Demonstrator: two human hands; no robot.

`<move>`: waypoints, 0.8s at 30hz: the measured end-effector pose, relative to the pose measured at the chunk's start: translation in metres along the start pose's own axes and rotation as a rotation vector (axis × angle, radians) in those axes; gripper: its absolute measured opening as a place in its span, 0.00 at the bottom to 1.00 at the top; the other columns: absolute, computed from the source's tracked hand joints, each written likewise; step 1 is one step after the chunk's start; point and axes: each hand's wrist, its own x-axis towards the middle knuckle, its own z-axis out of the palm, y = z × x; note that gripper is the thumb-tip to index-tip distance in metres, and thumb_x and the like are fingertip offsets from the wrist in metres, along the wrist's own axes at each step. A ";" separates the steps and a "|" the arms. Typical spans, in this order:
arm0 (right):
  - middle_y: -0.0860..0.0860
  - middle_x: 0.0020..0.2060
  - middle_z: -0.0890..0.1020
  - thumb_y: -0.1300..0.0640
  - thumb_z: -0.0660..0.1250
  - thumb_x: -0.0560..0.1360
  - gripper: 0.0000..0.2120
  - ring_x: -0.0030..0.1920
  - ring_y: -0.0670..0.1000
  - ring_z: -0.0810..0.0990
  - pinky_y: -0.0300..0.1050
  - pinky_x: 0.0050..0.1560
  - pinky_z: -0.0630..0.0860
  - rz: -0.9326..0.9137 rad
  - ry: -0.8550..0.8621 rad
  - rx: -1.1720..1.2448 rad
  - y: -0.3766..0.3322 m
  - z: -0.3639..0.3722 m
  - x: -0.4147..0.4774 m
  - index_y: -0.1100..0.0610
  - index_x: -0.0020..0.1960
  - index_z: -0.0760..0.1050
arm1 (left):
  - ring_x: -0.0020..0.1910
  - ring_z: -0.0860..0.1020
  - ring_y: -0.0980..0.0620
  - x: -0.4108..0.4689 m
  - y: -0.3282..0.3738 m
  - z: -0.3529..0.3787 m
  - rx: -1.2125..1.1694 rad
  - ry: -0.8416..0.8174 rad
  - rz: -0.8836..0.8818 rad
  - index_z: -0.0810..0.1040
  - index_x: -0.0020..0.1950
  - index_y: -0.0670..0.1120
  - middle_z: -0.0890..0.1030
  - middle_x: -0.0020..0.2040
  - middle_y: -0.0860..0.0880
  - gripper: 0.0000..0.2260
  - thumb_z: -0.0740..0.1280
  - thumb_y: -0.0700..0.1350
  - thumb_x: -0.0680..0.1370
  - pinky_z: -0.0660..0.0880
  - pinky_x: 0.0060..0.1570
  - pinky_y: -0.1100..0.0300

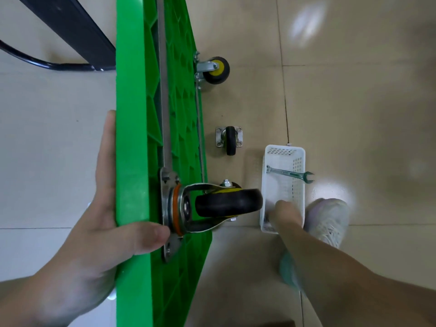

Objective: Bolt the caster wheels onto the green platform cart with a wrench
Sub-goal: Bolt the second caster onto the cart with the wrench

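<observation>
Green platform cart [132,142] stands on its edge on the floor [354,102], gripped by the left hand [103,223], thumb beside a mounted caster [212,205]. Right hand [284,214] reaches into a white basket [298,159] holding the wrench [289,174]; its grip cannot be told. A loose caster [229,139] lies nearby.

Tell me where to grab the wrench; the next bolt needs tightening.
Take the wrench by its bare middle shank, coming from above. It lies across the white basket, its open-end head overhanging the rim, so the shank is probably free to pinch.

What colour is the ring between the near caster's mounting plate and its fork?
Orange ring, on the near caster; clearest in the head view.
</observation>
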 end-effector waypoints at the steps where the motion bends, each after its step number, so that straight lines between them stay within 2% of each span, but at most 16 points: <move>1: 0.57 0.48 0.82 0.61 0.66 0.75 0.06 0.51 0.58 0.82 0.48 0.49 0.79 0.002 0.004 -0.017 -0.001 0.002 0.000 0.61 0.51 0.79 | 0.57 0.85 0.43 -0.012 -0.009 -0.010 -0.008 -0.062 -0.018 0.53 0.83 0.57 0.70 0.78 0.38 0.67 0.89 0.56 0.52 0.84 0.52 0.44; 2: 0.57 0.47 0.82 0.62 0.65 0.75 0.06 0.51 0.59 0.82 0.48 0.48 0.78 0.003 0.010 -0.023 -0.001 0.003 0.000 0.61 0.50 0.79 | 0.57 0.85 0.50 -0.013 -0.014 -0.018 -0.009 -0.077 -0.015 0.58 0.82 0.49 0.70 0.78 0.40 0.67 0.90 0.58 0.50 0.84 0.51 0.53; 3: 0.57 0.47 0.81 0.63 0.65 0.75 0.06 0.50 0.59 0.82 0.48 0.46 0.78 0.002 0.014 -0.018 -0.002 0.003 0.000 0.61 0.50 0.79 | 0.54 0.85 0.57 -0.011 -0.010 -0.015 0.015 -0.031 0.017 0.64 0.80 0.49 0.76 0.75 0.47 0.63 0.89 0.59 0.50 0.84 0.49 0.60; 4: 0.56 0.45 0.81 0.62 0.65 0.75 0.05 0.50 0.58 0.82 0.47 0.46 0.77 0.000 0.021 -0.004 -0.003 0.002 -0.002 0.61 0.49 0.79 | 0.51 0.85 0.60 -0.002 -0.008 -0.009 0.064 0.038 0.059 0.66 0.79 0.55 0.81 0.69 0.55 0.58 0.88 0.53 0.53 0.83 0.46 0.62; 5: 0.56 0.44 0.80 0.61 0.65 0.75 0.05 0.49 0.58 0.82 0.47 0.45 0.77 -0.005 0.028 0.026 -0.003 0.000 -0.003 0.61 0.48 0.78 | 0.51 0.86 0.58 0.007 -0.009 -0.001 0.098 0.077 0.123 0.63 0.80 0.59 0.83 0.65 0.59 0.56 0.83 0.40 0.56 0.84 0.45 0.59; 6: 0.55 0.43 0.81 0.59 0.66 0.76 0.06 0.48 0.58 0.82 0.46 0.45 0.78 -0.013 0.033 0.071 -0.002 -0.004 -0.006 0.61 0.47 0.78 | 0.51 0.86 0.53 0.004 -0.003 0.012 0.093 0.090 0.170 0.59 0.80 0.65 0.83 0.65 0.58 0.59 0.76 0.31 0.55 0.84 0.44 0.54; 7: 0.55 0.42 0.82 0.57 0.65 0.76 0.07 0.46 0.57 0.82 0.46 0.44 0.78 -0.025 0.035 0.135 0.000 -0.008 -0.010 0.61 0.47 0.79 | 0.51 0.86 0.47 0.001 0.002 0.021 0.022 0.087 0.173 0.59 0.79 0.70 0.82 0.67 0.56 0.60 0.71 0.28 0.55 0.83 0.43 0.48; 9: 0.53 0.42 0.81 0.56 0.65 0.77 0.08 0.43 0.54 0.80 0.38 0.37 0.76 -0.062 0.058 0.307 0.002 -0.026 -0.024 0.60 0.48 0.78 | 0.52 0.85 0.43 0.001 0.002 0.025 -0.047 0.067 0.176 0.59 0.77 0.74 0.79 0.71 0.55 0.58 0.67 0.28 0.57 0.83 0.42 0.45; 10: 0.51 0.42 0.80 0.56 0.65 0.77 0.06 0.41 0.51 0.78 0.31 0.31 0.71 -0.088 0.085 0.377 0.004 -0.039 -0.035 0.58 0.49 0.78 | 0.54 0.85 0.46 0.002 0.003 0.028 -0.052 0.050 0.174 0.59 0.77 0.75 0.78 0.71 0.57 0.56 0.65 0.29 0.60 0.83 0.43 0.48; 11: 0.49 0.42 0.80 0.57 0.67 0.77 0.05 0.40 0.49 0.77 0.28 0.28 0.67 -0.112 0.117 0.442 0.004 -0.054 -0.049 0.56 0.51 0.78 | 0.58 0.84 0.49 0.003 0.002 0.025 -0.048 0.049 0.167 0.58 0.76 0.76 0.78 0.71 0.60 0.55 0.65 0.30 0.62 0.84 0.45 0.51; 14: 0.44 0.39 0.81 0.58 0.71 0.74 0.06 0.40 0.43 0.79 0.24 0.35 0.70 -0.201 0.226 0.641 0.001 -0.106 -0.097 0.53 0.51 0.80 | 0.67 0.80 0.50 0.003 0.004 0.023 0.006 0.026 0.161 0.56 0.74 0.80 0.75 0.72 0.64 0.56 0.72 0.34 0.61 0.80 0.55 0.48; 16: 0.42 0.39 0.84 0.59 0.75 0.72 0.07 0.43 0.41 0.83 0.30 0.47 0.77 -0.285 0.281 0.781 -0.004 -0.142 -0.133 0.49 0.48 0.81 | 0.66 0.79 0.49 0.001 0.008 0.024 0.015 0.023 0.148 0.56 0.71 0.83 0.75 0.73 0.63 0.54 0.74 0.40 0.59 0.79 0.52 0.52; 18: 0.43 0.39 0.85 0.60 0.77 0.70 0.09 0.43 0.39 0.84 0.36 0.52 0.79 -0.400 0.302 0.874 -0.014 -0.175 -0.173 0.46 0.43 0.82 | 0.64 0.80 0.53 -0.001 0.013 0.026 0.038 0.045 0.144 0.54 0.68 0.86 0.74 0.73 0.63 0.53 0.73 0.38 0.61 0.80 0.49 0.58; 21: 0.44 0.40 0.86 0.62 0.78 0.70 0.10 0.44 0.44 0.85 0.36 0.50 0.79 -0.580 0.230 0.990 -0.036 -0.211 -0.231 0.48 0.44 0.83 | 0.62 0.80 0.55 -0.003 0.018 0.030 0.063 0.019 0.152 0.49 0.71 0.84 0.71 0.75 0.62 0.52 0.69 0.38 0.65 0.81 0.50 0.58; 24: 0.46 0.40 0.86 0.63 0.78 0.70 0.09 0.42 0.45 0.85 0.35 0.46 0.79 -0.695 0.100 1.045 -0.065 -0.224 -0.270 0.50 0.45 0.83 | 0.61 0.80 0.46 -0.004 0.019 0.030 0.081 0.024 0.142 0.47 0.75 0.80 0.74 0.73 0.58 0.55 0.70 0.38 0.64 0.82 0.53 0.50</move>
